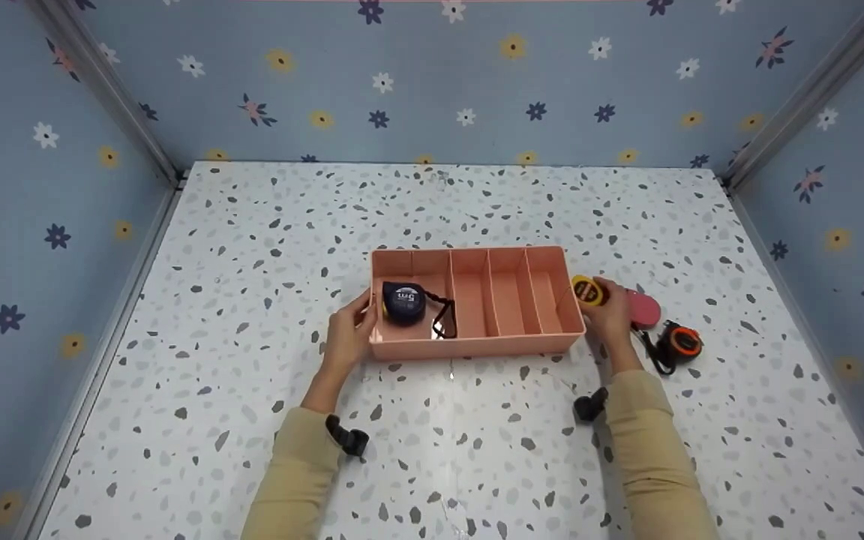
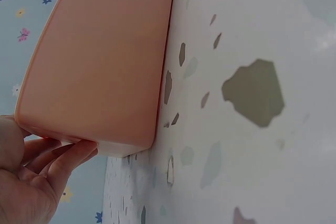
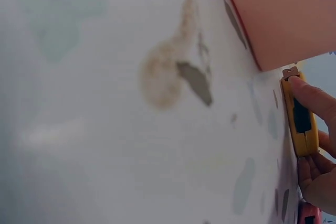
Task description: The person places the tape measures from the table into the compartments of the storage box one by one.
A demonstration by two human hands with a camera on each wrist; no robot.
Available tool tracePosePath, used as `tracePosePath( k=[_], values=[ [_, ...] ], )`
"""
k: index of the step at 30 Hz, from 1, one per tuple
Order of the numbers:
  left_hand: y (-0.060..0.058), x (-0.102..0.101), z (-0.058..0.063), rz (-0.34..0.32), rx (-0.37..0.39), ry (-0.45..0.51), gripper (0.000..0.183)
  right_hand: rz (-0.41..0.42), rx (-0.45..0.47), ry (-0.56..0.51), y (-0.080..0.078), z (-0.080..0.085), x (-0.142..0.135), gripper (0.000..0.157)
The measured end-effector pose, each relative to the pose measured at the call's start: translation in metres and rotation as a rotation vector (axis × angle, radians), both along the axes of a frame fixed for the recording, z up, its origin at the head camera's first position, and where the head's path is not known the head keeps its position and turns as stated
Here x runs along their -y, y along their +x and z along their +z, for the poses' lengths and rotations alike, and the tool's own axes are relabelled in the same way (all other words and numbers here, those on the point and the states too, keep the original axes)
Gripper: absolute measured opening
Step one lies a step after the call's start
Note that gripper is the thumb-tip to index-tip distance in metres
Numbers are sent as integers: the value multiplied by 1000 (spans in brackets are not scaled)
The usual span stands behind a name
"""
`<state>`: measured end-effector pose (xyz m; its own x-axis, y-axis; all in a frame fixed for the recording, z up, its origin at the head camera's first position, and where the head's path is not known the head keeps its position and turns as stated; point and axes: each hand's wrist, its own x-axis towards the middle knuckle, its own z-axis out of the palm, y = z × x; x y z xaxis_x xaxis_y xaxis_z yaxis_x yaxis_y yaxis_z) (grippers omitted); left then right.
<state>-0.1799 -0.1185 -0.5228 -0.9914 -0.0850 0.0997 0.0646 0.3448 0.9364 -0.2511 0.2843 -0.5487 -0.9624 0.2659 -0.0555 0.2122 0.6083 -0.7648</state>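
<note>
A pink divided storage box (image 1: 477,346) stands on the table, its dividers making narrow compartments. In its wide left compartment lies a dark blue tape measure (image 1: 405,303) with a black wrist strap. My left hand (image 1: 349,330) grips the box's left end; the left wrist view shows bent fingers (image 2: 65,163) against the end wall. Beside the right end, my right hand (image 1: 610,319) holds a yellow and black tape measure (image 3: 303,114), thumb on one face and fingers on the other. It is near the box wall, outside it.
Right of my right hand lies a pink-red tape measure (image 1: 643,309), partly hidden by the hand. A black and orange tape measure (image 1: 679,343) with a black strap lies farther right. Flower-patterned panels (image 1: 432,82) border the speckled white table (image 1: 267,225) at the back and sides.
</note>
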Motion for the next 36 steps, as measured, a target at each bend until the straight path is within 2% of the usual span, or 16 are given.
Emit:
tracePosePath(
  k=[6,11,19,26,36],
  values=[
    [0,0,0,-2,-18,3,37,-16,-12,-3,0,-2,1,57],
    [0,-1,1,4,-1,-5,37,-32,-26,-26,1,-2,0,57],
    [-1,-1,2,6,-18,2,36,-74,15,-101,2,3,0,58],
    [0,-1,2,6,-16,1,37,-51,-41,-114,4,9,1,58],
    [-2,-1,-1,15,-18,13,36,-44,-56,-128,6,18,-1,59]
  ],
)
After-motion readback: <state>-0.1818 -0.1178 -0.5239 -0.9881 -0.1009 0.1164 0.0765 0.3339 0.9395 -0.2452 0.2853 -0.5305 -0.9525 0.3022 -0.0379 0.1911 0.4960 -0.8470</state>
